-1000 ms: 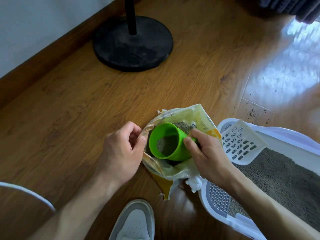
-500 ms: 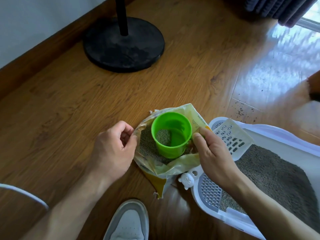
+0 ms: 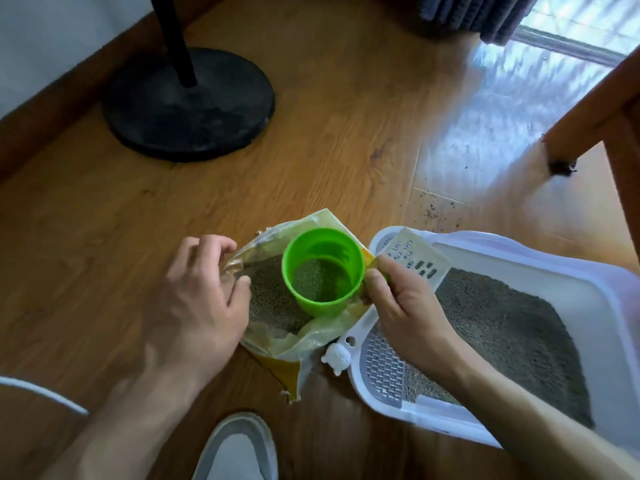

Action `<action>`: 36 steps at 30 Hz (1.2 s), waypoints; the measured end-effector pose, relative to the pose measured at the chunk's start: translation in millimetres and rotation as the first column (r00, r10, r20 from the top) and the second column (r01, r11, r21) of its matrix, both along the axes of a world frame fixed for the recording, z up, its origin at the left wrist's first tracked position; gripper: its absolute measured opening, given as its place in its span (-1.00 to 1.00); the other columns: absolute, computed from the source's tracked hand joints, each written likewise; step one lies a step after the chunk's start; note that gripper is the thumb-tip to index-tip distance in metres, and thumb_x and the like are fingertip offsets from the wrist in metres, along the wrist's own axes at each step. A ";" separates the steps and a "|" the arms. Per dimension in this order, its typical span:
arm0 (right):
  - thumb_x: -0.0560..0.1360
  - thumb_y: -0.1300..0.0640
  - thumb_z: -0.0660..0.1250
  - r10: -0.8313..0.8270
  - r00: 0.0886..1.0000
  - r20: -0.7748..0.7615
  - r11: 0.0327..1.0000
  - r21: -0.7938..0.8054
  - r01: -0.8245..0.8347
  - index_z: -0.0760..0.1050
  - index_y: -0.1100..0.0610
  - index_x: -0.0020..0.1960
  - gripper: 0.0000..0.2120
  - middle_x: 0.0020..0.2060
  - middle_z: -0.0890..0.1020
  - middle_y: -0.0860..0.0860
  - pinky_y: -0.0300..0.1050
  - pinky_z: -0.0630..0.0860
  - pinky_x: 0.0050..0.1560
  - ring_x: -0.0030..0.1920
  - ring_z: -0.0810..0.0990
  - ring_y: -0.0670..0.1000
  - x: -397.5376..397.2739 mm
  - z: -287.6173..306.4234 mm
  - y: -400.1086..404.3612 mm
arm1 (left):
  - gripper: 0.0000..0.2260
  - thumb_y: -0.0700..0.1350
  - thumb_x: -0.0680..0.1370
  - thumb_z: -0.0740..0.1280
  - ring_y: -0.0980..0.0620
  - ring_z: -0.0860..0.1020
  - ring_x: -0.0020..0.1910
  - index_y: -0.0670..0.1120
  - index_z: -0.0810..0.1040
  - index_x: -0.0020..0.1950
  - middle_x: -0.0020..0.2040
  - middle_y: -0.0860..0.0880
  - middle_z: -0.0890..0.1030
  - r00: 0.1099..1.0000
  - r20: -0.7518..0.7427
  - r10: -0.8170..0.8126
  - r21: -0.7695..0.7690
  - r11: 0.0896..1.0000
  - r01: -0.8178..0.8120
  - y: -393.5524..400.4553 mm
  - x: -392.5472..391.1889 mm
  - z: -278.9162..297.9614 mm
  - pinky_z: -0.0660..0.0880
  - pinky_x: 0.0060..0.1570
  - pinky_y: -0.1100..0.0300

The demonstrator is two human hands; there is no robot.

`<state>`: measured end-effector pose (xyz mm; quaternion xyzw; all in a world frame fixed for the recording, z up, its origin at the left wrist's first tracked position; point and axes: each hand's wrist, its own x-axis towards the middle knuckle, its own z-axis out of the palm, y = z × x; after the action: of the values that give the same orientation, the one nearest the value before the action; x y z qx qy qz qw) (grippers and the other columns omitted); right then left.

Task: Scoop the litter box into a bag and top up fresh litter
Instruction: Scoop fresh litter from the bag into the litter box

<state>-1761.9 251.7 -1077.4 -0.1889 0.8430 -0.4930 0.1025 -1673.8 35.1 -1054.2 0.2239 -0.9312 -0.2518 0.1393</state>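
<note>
Green cup [image 3: 323, 271] now upright, lifted out of litter bag [image 3: 277, 306], about half full of fresh litter; second ago it lay tilted inside, digging. Means scoop finished, pouring into litter box [image 3: 519, 327] is next. Right hand [image 3: 408, 306] pinches cup handle, probably, handle mostly hidden. Left hand [image 3: 197, 296] pinches bag edge, keeps mouth open. Count: one cup, one bag, one box, one slotted scoop [image 3: 415, 261], two hands.
</note>
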 end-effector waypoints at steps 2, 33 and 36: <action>0.59 0.06 0.13 -0.007 1.000 0.013 1.000 -0.016 0.007 0.40 0.20 -0.23 -0.71 -0.35 0.50 0.17 0.08 0.42 -0.24 -0.30 0.46 0.13 1.5 1.3 2.9 | -0.64 -0.21 0.39 0.50 -0.17 0.51 0.03 -0.13 0.55 0.16 0.10 -0.11 0.54 0.996 0.017 -0.086 -0.066 0.994 0.087 5.5 -4.8 0.4 0.49 -0.01 -0.02; 0.49 0.00 0.42 -0.479 0.864 -0.155 0.803 0.321 0.502 0.44 0.10 -0.35 -0.68 -0.51 0.37 -0.06 -0.19 0.26 -0.43 -0.45 0.32 -0.11 3.1 26.3 209.0 | -0.34 0.31 0.41 0.11 -0.25 0.38 0.34 -0.09 0.55 0.30 0.34 -0.18 0.52 0.910 0.228 -0.346 -0.212 0.894 0.394 59.7 -32.7 -10.3 0.31 0.27 -0.31; 0.46 0.01 0.46 -0.448 0.875 -0.186 0.805 0.342 0.485 0.48 0.17 -0.34 -0.68 -0.50 0.38 -0.03 -0.22 0.23 -0.44 -0.46 0.30 -0.11 2.0 26.2 202.9 | -0.34 0.31 0.41 0.11 -0.25 0.39 0.32 -0.11 0.56 0.29 0.33 -0.18 0.53 0.910 0.217 -0.353 -0.179 0.902 0.392 63.9 -34.8 -14.2 0.34 0.26 -0.30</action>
<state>-1759.9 454.6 -1051.2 0.0240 0.9463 -0.3212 -0.0279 -1708.6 99.0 -1068.4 0.0460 -0.9874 -0.1486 0.0281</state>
